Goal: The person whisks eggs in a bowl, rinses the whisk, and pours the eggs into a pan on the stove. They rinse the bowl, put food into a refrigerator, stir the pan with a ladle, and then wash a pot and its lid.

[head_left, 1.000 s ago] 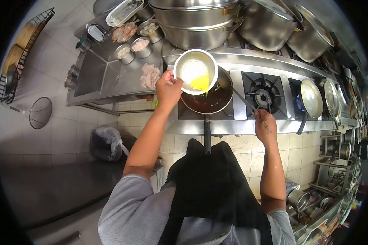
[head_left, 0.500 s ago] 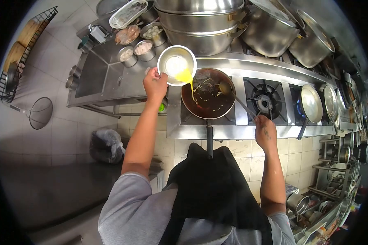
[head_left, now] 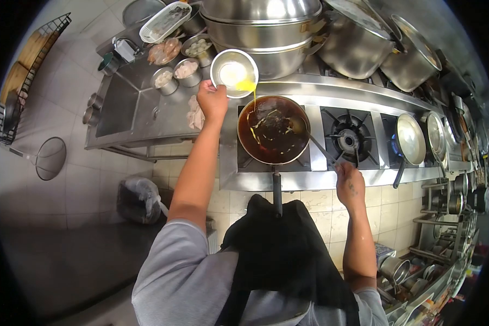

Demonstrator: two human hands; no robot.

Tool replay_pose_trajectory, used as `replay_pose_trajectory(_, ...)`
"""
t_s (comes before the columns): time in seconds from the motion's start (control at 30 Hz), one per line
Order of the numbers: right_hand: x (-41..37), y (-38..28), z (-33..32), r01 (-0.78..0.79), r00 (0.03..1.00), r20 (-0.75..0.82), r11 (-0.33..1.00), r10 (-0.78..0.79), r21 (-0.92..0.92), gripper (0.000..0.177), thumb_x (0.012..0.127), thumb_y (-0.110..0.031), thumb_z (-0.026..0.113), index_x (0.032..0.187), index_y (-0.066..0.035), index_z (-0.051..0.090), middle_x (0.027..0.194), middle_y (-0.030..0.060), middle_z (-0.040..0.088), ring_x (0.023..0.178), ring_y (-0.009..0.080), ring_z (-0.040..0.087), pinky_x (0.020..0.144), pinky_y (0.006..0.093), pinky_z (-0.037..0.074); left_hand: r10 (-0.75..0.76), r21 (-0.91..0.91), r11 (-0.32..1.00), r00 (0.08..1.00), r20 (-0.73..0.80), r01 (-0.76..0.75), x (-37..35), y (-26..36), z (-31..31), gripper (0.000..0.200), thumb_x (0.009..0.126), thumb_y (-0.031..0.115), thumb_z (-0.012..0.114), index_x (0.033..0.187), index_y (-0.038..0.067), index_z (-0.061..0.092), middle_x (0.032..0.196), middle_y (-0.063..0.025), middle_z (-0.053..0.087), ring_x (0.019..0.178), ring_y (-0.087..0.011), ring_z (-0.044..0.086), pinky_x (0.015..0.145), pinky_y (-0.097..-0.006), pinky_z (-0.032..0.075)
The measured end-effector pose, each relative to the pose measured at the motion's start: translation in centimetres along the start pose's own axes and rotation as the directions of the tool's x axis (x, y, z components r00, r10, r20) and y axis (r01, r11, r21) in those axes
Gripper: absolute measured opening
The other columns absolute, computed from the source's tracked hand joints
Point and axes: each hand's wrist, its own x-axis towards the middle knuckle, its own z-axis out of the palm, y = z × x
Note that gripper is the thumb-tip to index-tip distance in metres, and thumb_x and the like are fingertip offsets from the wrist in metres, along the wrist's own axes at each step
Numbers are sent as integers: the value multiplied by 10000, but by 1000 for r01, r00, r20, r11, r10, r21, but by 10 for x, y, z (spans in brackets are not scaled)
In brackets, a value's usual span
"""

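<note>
My left hand (head_left: 212, 100) grips the edge of a metal bowl (head_left: 231, 61), tilted above the far left rim of a frying pan. Yellow liquid that looks like beaten egg (head_left: 246, 86) runs from its lip in a thin stream. Dark brown liquid (head_left: 274, 142) with pale yellow strands fills much of the pan (head_left: 274, 162), which sits on a burner, its black handle towards me. My right hand (head_left: 351, 185) is closed round the handle of a ladle (head_left: 319, 148). The ladle's bowl rests at the right side of the pan, partly in the dark liquid.
An unused burner (head_left: 348, 139) lies right of the pan, then a light pan (head_left: 411, 139) over a blue flame. Large steamer pots (head_left: 261, 35) stand behind. On the left counter are metal cups of pale food (head_left: 186, 70), raw meat (head_left: 164, 51), a white basket (head_left: 164, 23) and a crumpled cloth (head_left: 195, 113).
The yellow stream keeps falling, and more pale strands curl through the dark liquid. My left hand and the bowl have shifted slightly away from the pan. The ladle stays in the pan's right side.
</note>
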Motion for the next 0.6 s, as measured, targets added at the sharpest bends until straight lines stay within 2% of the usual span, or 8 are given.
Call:
replay_pose_trajectory(0.07,-3,-2,-3,0,1000,-7,1000,0,-6,189,925,-143,502,839,-7,601,742,246,624,733,452,595,644,515,449,24,10,1000,1000,-19,-23,-1,-5,11,105,781,26,614,785,-23,521,619,-83,579,470,-157,581,441,-299,467)
replay_pose_trajectory(0.2,-12,-3,-8,2,1000,-30,999,-4,-47,183,922,-134,508,844,-7,614,727,249,622,716,449,598,632,505,456,56,99,993,998,5,-56,-10,-7,28,120,768,41,625,771,-3,513,590,-107,592,474,-196,586,499,-345,466)
replay_pose_trajectory(0.3,-19,-9,-15,-52,999,10,998,52,-21,179,919,-133,509,853,-9,619,729,243,626,718,444,601,637,500,460,74,119,989,994,82,-83,-13,-25,41,142,783,11,614,824,-25,483,656,-96,572,496,-183,615,440,-291,510)
replay_pose_trajectory(0.33,-22,-9,-17,-56,998,7,998,56,-22,179,919,-133,509,853,-9,619,729,243,626,718,444,601,637,500,460,156,165,972,986,64,-164,-13,-33,47,144,788,18,618,804,-21,481,638,-106,586,498,-187,626,445,-296,507)
replay_pose_trajectory(0.37,-25,-9,-18,-48,999,2,999,48,4,182,920,-136,514,866,4,617,729,250,618,721,446,594,627,486,455,155,162,973,985,69,-165,-14,-39,53,144,788,18,618,804,-21,481,638,-106,586,498,-187,626,445,-296,507)
replay_pose_trajectory(0.43,-29,-8,-19,-42,999,-7,999,42,27,188,921,-140,520,880,16,616,728,256,610,725,449,588,618,472,451,52,114,992,997,51,-58,-24,-34,64,177,735,89,662,726,-2,510,612,-141,592,565,-267,589,586,-381,468)
replay_pose_trajectory(0.6,-36,-4,-23,-61,998,12,998,60,27,181,922,-136,503,848,-11,611,731,229,626,715,434,600,642,498,461,37,79,996,994,106,-45,-41,-25,91,162,746,67,663,732,-7,520,620,-140,598,576,-264,598,596,-374,475)
